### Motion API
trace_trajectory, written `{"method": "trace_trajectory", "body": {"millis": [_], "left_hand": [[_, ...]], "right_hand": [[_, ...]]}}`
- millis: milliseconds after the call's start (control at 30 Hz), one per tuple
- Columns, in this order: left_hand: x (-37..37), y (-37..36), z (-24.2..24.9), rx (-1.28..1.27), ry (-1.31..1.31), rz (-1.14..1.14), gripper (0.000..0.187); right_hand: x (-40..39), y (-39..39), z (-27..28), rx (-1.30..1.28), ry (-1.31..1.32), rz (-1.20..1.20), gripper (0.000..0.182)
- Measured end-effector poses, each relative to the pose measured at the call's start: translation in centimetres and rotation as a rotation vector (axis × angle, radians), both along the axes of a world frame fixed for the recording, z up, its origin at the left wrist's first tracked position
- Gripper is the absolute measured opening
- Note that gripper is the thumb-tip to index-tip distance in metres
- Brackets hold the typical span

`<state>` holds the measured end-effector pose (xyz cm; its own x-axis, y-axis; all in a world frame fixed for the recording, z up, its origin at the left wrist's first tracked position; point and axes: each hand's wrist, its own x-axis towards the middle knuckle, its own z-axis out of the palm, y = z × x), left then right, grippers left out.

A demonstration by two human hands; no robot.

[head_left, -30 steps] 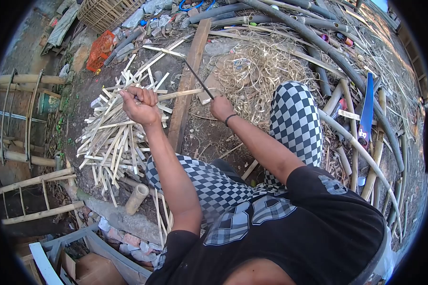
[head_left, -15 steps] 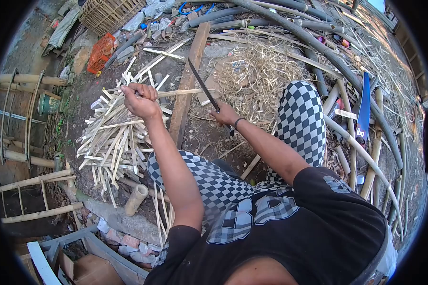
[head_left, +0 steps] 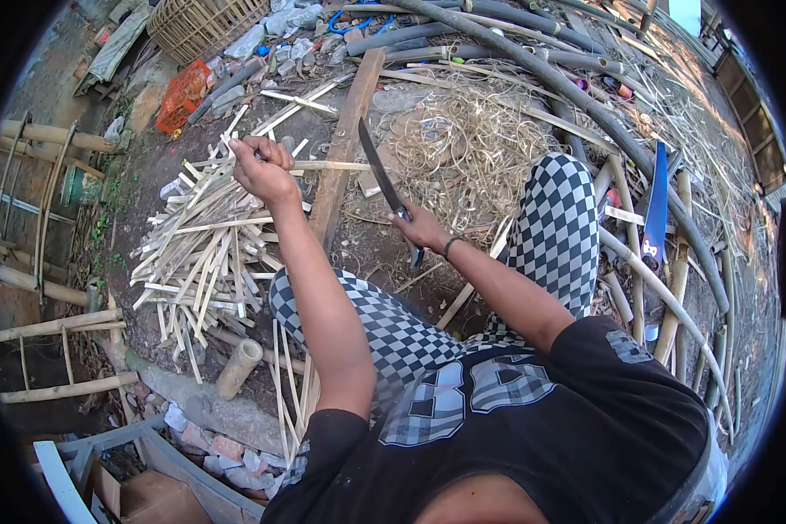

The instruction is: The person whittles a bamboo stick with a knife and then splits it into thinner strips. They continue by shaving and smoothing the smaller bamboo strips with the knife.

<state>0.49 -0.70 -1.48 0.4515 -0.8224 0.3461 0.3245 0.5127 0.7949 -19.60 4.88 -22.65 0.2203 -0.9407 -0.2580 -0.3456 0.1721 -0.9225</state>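
Note:
My left hand (head_left: 266, 170) is closed round a bamboo strip (head_left: 334, 165), whose free end reaches right across a wooden plank (head_left: 348, 131). In my right hand (head_left: 423, 229) is the handle of a machete (head_left: 379, 170). Its dark blade slants up and to the left, close to the strip's free end and right of the plank. Under and below my left hand lies a loose pile of split bamboo strips (head_left: 208, 253). Curly bamboo shavings (head_left: 463, 140) cover the ground beyond the blade.
A blue-bladed saw (head_left: 657, 196) rests on bamboo poles at the right. Long poles (head_left: 576, 92) curve across the back. An orange crate (head_left: 183, 94) and a woven basket (head_left: 196, 31) stand at the upper left. A short bamboo piece (head_left: 239, 368) lies below the pile.
The machete blade has turned so that its broad side shows more, and my right hand has shifted slightly right and down. My left hand has moved slightly right, still holding the strip.

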Motion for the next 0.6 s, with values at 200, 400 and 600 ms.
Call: {"method": "trace_trajectory", "body": {"millis": [200,400,600], "left_hand": [[-0.5,-0.1,0.0,-0.028,-0.021,0.003,0.052],[-0.8,0.0,0.3,-0.036,-0.051,0.003,0.053],[-0.6,0.0,0.1,-0.03,-0.041,-0.003,0.054]], "right_hand": [[-0.3,1.8,0.9,-0.032,0.175,-0.004,0.063],[0.2,5.5,1.6,0.194,-0.456,-0.11,0.062],[-0.1,4.1,-2.8,-0.039,-0.009,-0.061,0.057]]}}
